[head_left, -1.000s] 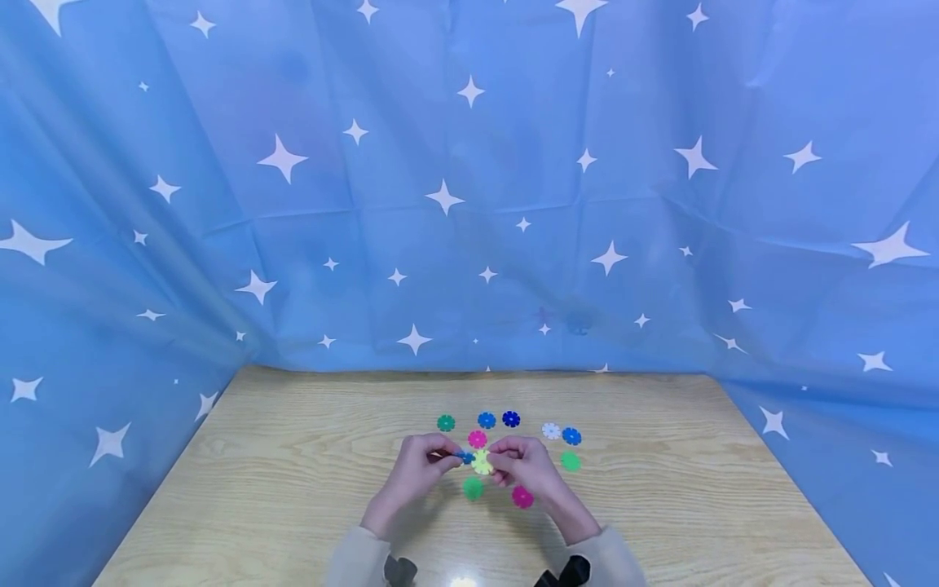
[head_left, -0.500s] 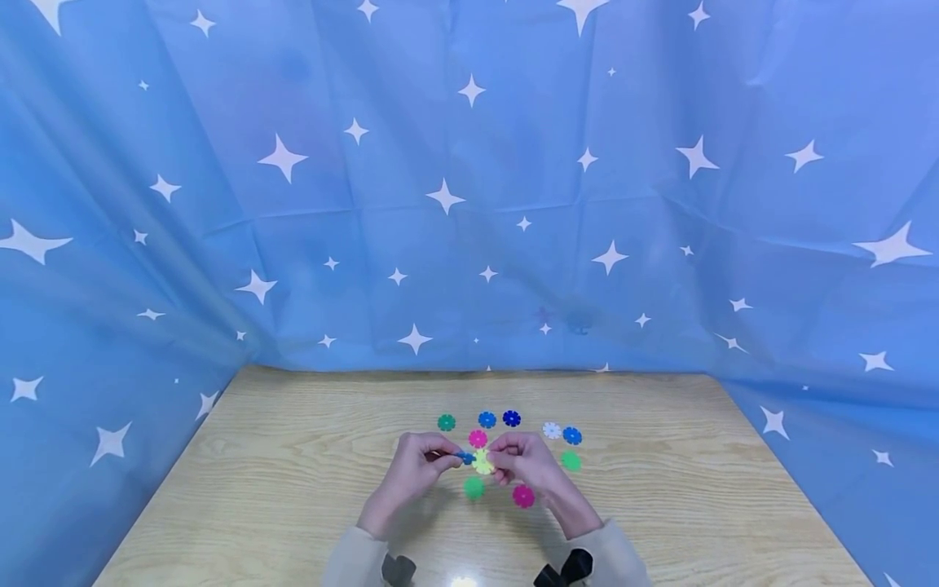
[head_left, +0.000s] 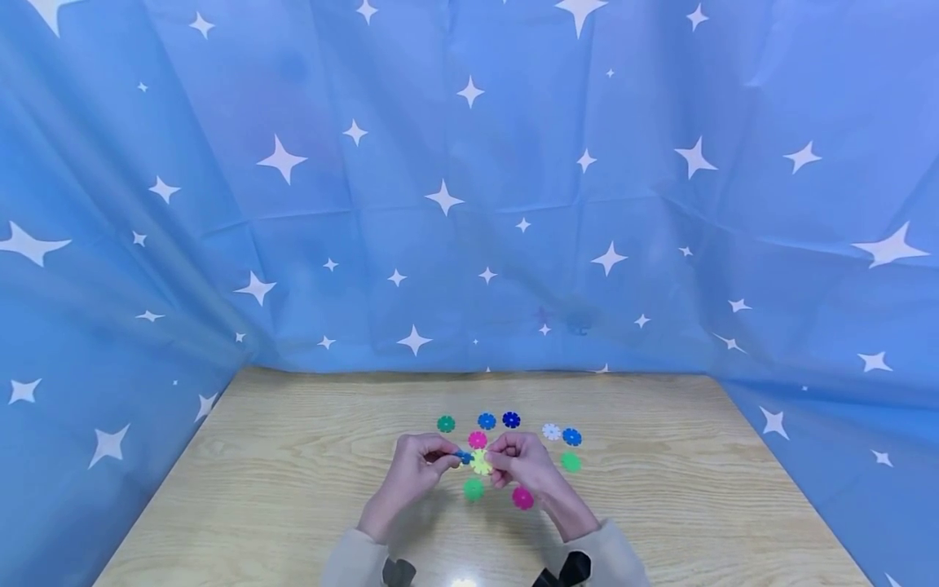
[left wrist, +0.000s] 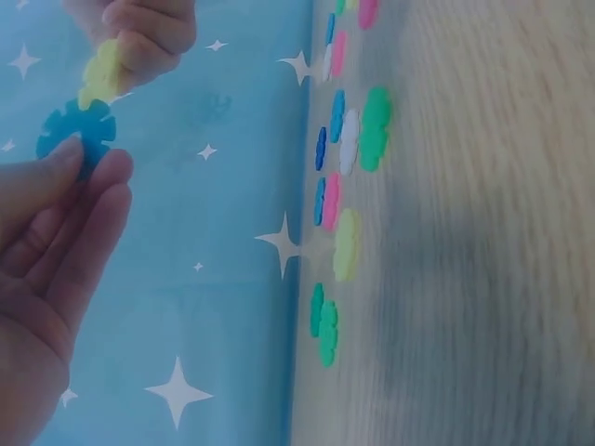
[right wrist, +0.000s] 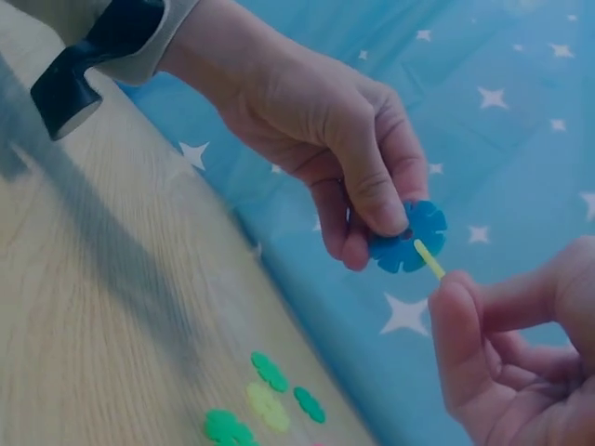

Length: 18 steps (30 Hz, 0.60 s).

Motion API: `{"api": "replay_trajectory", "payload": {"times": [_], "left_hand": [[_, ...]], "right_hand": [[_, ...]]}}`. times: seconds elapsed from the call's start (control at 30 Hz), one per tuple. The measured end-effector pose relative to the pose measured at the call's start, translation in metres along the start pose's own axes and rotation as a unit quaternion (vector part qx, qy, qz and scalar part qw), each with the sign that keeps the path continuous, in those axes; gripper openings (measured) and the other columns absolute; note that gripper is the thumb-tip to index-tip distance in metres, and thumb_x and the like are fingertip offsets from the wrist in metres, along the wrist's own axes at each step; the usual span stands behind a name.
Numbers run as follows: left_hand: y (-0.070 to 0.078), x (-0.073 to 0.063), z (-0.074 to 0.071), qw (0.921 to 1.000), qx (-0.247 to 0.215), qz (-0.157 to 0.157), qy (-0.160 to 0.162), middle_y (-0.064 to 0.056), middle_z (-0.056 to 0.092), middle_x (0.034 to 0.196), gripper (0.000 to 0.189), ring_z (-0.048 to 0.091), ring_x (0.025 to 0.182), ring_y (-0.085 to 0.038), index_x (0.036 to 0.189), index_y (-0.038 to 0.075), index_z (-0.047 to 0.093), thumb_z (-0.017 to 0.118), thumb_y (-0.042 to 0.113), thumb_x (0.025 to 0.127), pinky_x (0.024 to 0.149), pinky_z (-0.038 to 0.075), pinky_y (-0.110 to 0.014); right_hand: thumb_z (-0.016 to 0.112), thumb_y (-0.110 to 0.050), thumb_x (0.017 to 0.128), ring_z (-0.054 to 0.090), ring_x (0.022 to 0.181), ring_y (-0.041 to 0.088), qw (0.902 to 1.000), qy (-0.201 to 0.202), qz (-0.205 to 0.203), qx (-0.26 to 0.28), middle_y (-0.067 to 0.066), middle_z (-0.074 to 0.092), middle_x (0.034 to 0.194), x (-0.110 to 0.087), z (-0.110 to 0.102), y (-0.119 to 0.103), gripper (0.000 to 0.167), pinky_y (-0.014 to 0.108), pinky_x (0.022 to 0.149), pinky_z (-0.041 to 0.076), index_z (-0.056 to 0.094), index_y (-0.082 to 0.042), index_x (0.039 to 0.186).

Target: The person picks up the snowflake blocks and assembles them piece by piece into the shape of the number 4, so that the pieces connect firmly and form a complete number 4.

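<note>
While the L hand (head_left: 415,466) pinches a blue disc (left wrist: 84,124) btwn thumb & fingers, the R hand (head_left: 525,465) pinches a yellow disc (head_left: 480,462) at its 3 o'clock in head view, edges meeting; can't tell how deep they're slotted. Both held up off the wood table (head_left: 308,456). Lying round the yellow one: pink disc (head_left: 478,439) at 12, dk blue disc (head_left: 511,420) approx 1, white disc (head_left: 551,432) approx 2, green disc (head_left: 473,489) at 6.

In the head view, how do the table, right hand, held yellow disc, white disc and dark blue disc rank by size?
Largest to smallest:
Table
Right hand
Held yellow disc
White disc and dark blue disc: too alike to rank
</note>
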<state>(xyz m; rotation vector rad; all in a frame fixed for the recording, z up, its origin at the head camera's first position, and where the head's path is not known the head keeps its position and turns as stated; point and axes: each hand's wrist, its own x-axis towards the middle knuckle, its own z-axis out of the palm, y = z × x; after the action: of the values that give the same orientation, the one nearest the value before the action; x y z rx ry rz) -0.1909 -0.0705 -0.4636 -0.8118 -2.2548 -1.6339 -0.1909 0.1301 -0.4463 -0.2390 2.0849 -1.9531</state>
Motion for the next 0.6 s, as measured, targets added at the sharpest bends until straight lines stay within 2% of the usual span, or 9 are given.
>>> {"api": "replay_trajectory", "payload": {"times": [0.17,0.3,0.37,0.47,0.6], "left_hand": [[0.016,0.001,-0.002,0.9994,0.016,0.030,0.007,-0.015,0.068,0.072,0.014,0.063,0.058,-0.032,0.076,-0.009,0.067,0.067,-0.022,0.070,0.052,0.056,-0.022],[0.027,0.001,-0.004,0.9984,0.025,0.049,0.014,-0.017,0.067,0.071,0.013,0.063,0.058,-0.032,0.075,-0.011,0.066,0.066,-0.023,0.069,0.052,0.057,-0.024],[0.023,0.000,-0.003,0.9977,0.023,0.059,0.023,-0.019,0.066,0.070,0.012,0.063,0.057,-0.032,0.075,-0.012,0.066,0.067,-0.022,0.070,0.051,0.057,-0.025],[0.008,-0.001,0.001,0.9969,0.018,0.067,0.037,-0.017,0.067,0.070,0.010,0.063,0.056,-0.030,0.076,-0.010,0.067,0.068,-0.019,0.072,0.050,0.057,-0.024],[-0.006,0.000,0.003,0.9963,0.022,0.074,0.037,-0.014,0.068,0.073,0.011,0.065,0.058,-0.024,0.078,-0.005,0.069,0.070,-0.015,0.073,0.052,0.056,-0.020]], "right_hand": [[0.061,0.003,0.086,0.057,0.051,0.010,0.9999,0.008,0.006,-0.006,0.002,0.056,0.061,0.001,0.002,0.000,0.007,0.020,0.050,0.054,0.056,0.008,0.084],[0.061,0.004,0.086,0.057,0.050,0.009,0.9998,0.017,0.002,0.001,0.002,0.055,0.060,0.002,0.005,0.001,0.008,0.020,0.049,0.054,0.055,0.007,0.083],[0.061,0.003,0.087,0.058,0.050,0.009,0.9998,0.019,-0.001,0.009,0.001,0.055,0.060,0.002,0.006,0.001,0.008,0.020,0.050,0.054,0.055,0.006,0.082],[0.061,0.002,0.087,0.058,0.051,0.008,0.9996,0.016,0.001,0.024,0.001,0.056,0.061,0.003,0.006,0.003,0.009,0.020,0.051,0.055,0.054,0.003,0.081],[0.060,-0.001,0.088,0.057,0.054,0.008,0.9984,0.000,0.017,0.054,0.001,0.057,0.064,0.004,0.002,0.004,0.007,0.019,0.052,0.053,0.056,0.001,0.082]]}}
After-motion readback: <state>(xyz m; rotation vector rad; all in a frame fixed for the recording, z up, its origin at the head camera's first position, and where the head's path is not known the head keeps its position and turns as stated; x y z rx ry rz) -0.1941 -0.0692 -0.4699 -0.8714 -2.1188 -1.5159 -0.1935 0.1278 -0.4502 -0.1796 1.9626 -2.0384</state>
